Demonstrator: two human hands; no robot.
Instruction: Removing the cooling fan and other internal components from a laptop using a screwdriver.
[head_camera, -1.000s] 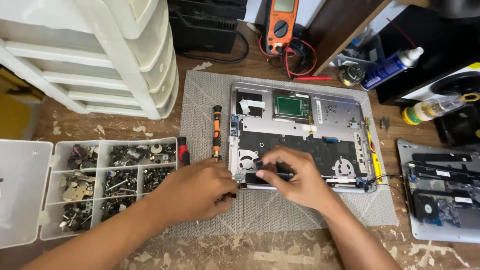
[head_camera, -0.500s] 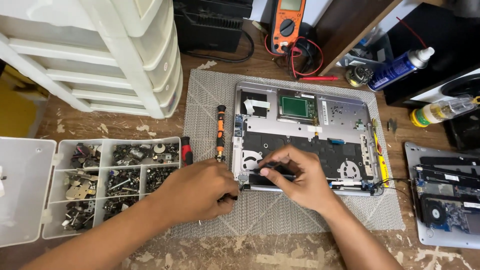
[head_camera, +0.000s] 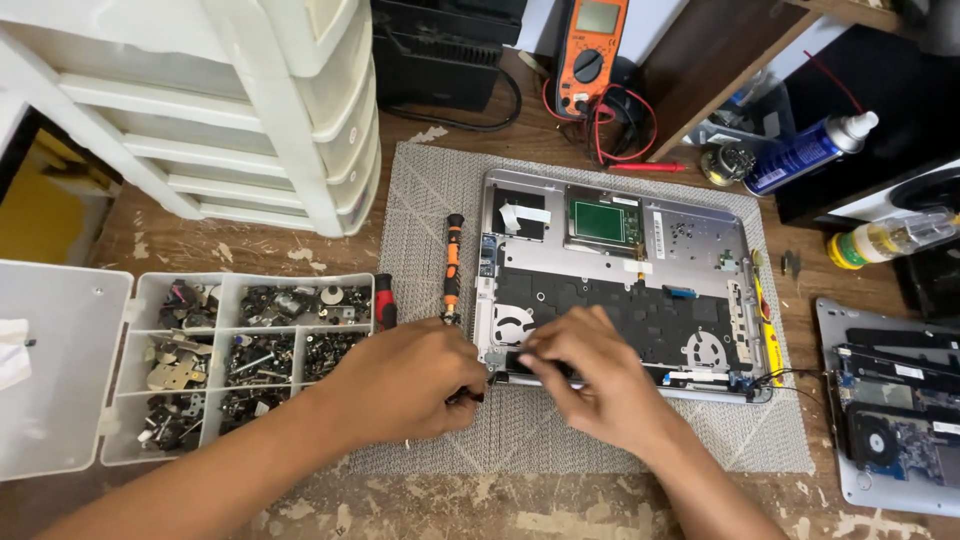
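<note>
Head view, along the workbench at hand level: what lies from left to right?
Open parts organizer → left hand → right hand over the opened laptop base → second opened device at the right edge.

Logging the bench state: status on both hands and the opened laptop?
Left hand and right hand both at the near-left corner of the opened laptop. Grips hidden. Orange screwdriver lies alongside, untouched.

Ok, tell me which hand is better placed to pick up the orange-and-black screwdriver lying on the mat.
Left, probably. The left hand sits just below the orange-and-black screwdriver, on the same side of the opened laptop. The right hand is pressing a dark part at the laptop's near edge and would have to cross over.
</note>
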